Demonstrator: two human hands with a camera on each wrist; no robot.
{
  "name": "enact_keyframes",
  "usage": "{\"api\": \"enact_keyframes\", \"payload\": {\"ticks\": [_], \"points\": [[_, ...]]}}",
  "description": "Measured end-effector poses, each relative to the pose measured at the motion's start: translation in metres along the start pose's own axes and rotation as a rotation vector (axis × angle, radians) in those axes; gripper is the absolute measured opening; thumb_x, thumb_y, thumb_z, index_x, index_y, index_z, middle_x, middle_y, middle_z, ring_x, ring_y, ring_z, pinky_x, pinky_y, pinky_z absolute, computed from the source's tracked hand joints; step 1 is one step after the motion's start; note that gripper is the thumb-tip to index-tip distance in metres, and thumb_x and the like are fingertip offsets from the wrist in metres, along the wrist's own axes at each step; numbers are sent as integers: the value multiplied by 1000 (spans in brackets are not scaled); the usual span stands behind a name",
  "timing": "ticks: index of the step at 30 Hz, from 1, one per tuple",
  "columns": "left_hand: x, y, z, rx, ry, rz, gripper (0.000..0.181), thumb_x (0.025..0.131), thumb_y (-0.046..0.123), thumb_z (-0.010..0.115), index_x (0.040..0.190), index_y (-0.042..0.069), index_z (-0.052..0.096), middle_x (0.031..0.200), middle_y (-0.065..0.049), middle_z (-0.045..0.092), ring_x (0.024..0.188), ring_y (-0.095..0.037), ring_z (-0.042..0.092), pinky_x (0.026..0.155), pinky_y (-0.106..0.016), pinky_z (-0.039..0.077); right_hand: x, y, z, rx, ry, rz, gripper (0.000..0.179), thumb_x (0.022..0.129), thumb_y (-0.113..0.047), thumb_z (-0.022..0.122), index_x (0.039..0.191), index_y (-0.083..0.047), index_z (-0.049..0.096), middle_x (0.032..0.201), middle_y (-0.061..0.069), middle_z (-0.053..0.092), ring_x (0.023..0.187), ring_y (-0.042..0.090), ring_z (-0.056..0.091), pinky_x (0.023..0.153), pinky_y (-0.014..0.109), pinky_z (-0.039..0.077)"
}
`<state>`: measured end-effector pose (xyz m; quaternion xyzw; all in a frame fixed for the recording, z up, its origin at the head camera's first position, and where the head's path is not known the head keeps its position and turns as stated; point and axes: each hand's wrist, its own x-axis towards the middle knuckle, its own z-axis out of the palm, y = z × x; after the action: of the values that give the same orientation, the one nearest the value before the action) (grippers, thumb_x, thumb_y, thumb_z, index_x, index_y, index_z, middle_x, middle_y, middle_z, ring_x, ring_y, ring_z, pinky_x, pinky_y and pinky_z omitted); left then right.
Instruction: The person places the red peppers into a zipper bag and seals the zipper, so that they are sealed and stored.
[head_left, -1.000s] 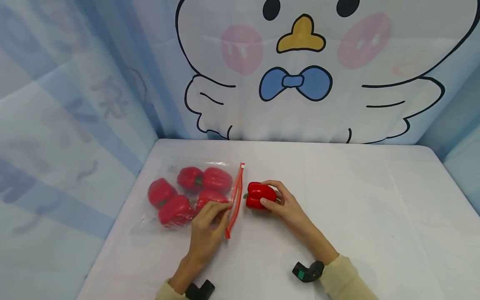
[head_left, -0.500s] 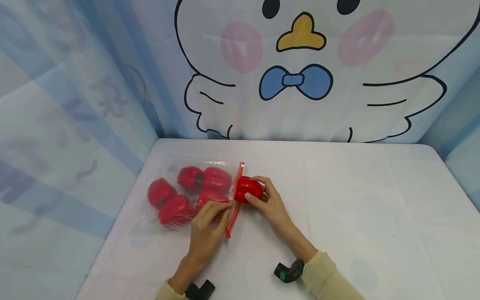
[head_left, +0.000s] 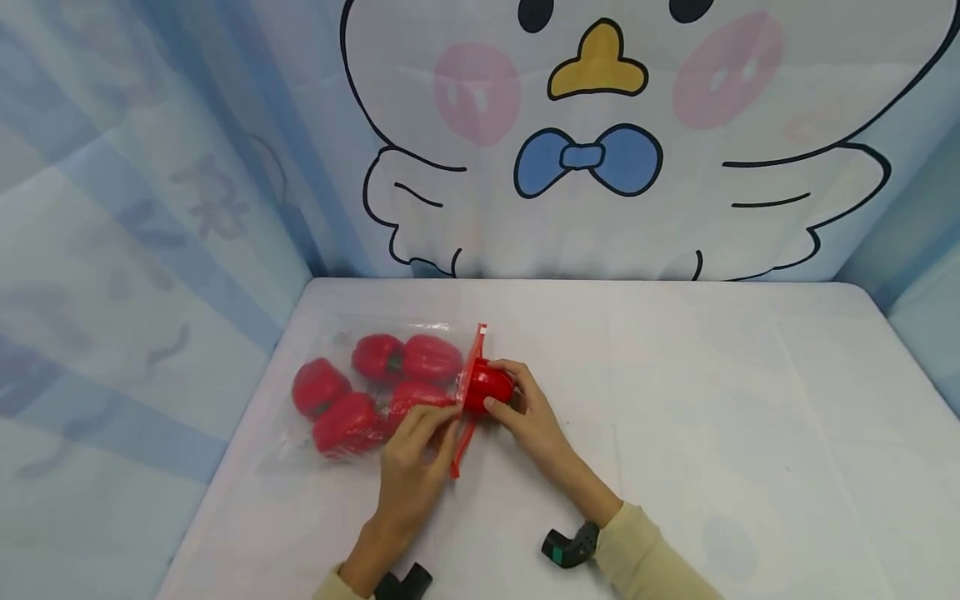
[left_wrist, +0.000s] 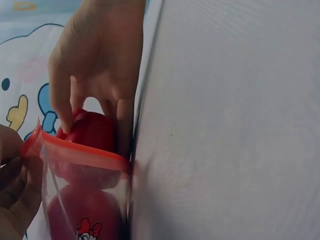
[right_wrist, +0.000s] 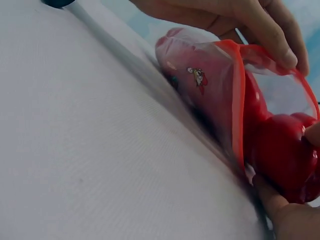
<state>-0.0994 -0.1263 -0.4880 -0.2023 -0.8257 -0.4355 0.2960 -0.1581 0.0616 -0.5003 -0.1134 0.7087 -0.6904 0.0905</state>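
A clear zip bag with a red-edged mouth lies on the table, holding several red bell peppers. My left hand pinches the near side of the bag's red rim between thumb and fingers; in the right wrist view the rim is held up and the mouth gapes. My right hand grips another red bell pepper between thumb and fingers. That pepper is partly inside the mouth, its front end behind the clear film in the left wrist view, close to a bagged pepper.
The white table stretches to the right of the hands. A printed cloth backdrop stands behind it, and a blue and white curtain hangs along the left. Black wrist devices sit at both sleeves.
My right hand has moved left with its pepper, from beside the bag into the bag's mouth. My left hand stays on the rim, and the bagged peppers hold their places.
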Motion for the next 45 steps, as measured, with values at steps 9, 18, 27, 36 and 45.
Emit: {"api": "enact_keyframes", "payload": {"ticks": [9,18,27,36,45], "points": [[2,7,-1,64,-65,-118,42,85,0,83,126,5,75,102,-4,69,82,-6,63,71,-14,57,3,4,0,54,18,-81,57,96,-10,72,147,-17,46,154,12,46,140,35,50,104,25,55],[2,5,-1,28,-73,-156,35,88,-2,80,121,8,76,103,-2,68,81,-4,59,70,-16,57,9,8,7,15,84,-114,48,97,-12,73,138,-15,49,150,10,49,134,32,56,111,30,51],[3,4,-3,-39,-97,-164,36,91,-2,77,125,8,74,113,-1,69,92,-9,63,80,-16,57,13,6,10,-28,146,-90,43,97,-18,75,135,-19,54,143,10,61,129,26,60,103,27,57],[1,1,1,-162,-116,-121,37,92,-8,72,126,6,73,113,-5,70,94,-14,64,83,-14,56,19,2,20,-5,173,-70,43,95,-13,77,133,-15,58,137,15,64,117,30,63,92,24,60],[0,-3,2,-203,-94,-81,36,92,-10,70,125,3,73,108,-7,69,86,-13,62,76,-14,54,24,3,28,-11,179,-51,47,95,-10,76,139,-11,62,139,15,60,123,34,64,92,19,54]]}}
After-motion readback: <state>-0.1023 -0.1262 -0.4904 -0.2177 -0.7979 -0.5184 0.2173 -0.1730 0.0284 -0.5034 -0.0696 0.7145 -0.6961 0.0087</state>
